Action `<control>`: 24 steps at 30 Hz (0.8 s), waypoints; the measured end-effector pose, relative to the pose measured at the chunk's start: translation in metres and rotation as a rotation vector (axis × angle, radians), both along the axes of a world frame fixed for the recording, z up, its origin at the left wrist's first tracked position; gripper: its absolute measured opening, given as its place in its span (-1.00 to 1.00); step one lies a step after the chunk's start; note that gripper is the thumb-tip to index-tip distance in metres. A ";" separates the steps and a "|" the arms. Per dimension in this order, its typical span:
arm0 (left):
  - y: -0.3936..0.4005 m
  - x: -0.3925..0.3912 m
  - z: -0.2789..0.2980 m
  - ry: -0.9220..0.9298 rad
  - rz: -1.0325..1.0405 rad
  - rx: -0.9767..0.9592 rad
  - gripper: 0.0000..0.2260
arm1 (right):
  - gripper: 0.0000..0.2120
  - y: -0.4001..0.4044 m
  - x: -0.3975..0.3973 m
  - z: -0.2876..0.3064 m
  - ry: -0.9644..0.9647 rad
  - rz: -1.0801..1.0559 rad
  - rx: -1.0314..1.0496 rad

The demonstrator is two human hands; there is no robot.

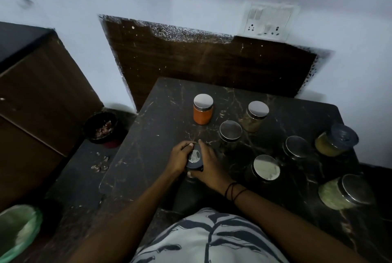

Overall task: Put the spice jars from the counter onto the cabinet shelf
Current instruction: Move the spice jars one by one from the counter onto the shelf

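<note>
On the dark marble counter (161, 114) both my hands hold one small dark-lidded jar (194, 159) near the front edge. My left hand (179, 157) grips its left side and my right hand (206, 167) wraps its right side. Behind it stands an orange spice jar (203, 112) with a silver lid. To the right are a tan-filled jar (255, 116), a dark jar (230, 132), another dark jar (297, 148) and one with a shiny lid (265, 168). At the right edge stand a yellow-filled jar (336, 139) and a green-filled jar (345, 191).
A brown wooden cabinet (38, 101) stands at the left against the wall. A dark bowl (101, 128) sits on the lower ledge beside the counter. A green bag (17, 231) is at the bottom left. A switch plate (269, 21) is on the wall.
</note>
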State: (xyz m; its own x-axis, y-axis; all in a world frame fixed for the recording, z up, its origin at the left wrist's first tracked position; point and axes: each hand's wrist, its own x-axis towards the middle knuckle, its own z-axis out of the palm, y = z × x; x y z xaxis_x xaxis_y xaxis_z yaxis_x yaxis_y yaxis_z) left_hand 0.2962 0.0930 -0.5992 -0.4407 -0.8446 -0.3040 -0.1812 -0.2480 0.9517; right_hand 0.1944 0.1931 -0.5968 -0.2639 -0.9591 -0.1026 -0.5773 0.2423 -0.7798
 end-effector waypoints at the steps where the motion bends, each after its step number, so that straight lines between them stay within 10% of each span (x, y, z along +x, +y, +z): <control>1: 0.001 0.001 0.000 0.026 0.029 0.044 -0.79 | 0.09 0.000 -0.001 0.001 -0.081 -0.046 -0.006; 13: -0.010 0.012 0.023 0.370 0.209 0.292 -0.75 | -0.79 -0.018 -0.020 0.045 -0.763 -0.387 -0.186; 24: -0.002 0.003 0.034 0.349 -0.040 0.367 -0.32 | -0.75 -0.034 -0.016 0.045 -1.029 -0.453 -0.072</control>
